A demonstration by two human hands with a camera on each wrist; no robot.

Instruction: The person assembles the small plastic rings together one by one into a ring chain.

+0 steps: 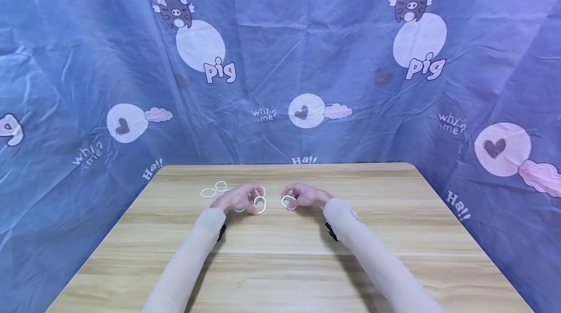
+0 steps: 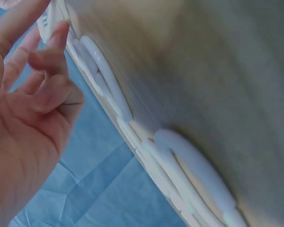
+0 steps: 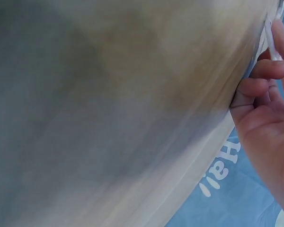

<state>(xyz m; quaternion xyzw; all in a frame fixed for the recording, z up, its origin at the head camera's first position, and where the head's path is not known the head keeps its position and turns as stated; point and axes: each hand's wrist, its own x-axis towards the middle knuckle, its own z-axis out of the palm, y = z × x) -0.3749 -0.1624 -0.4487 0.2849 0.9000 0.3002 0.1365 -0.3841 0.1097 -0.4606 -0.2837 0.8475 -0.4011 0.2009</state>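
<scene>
So the left hand (image 1: 236, 198) seems to have a white ring (image 1: 265, 205) pinched between thumb and fingers. Relative to that ring: the second white ring (image 1: 282, 201) sits just right of it, pinched in the right hand (image 1: 307, 195), apart, with a gap of wood tabletop (image 1: 280, 274) between. Both look roughly round, so no obvious long axis. More rings (image 1: 208, 197) lie left of it, nearer the left hand.
</scene>
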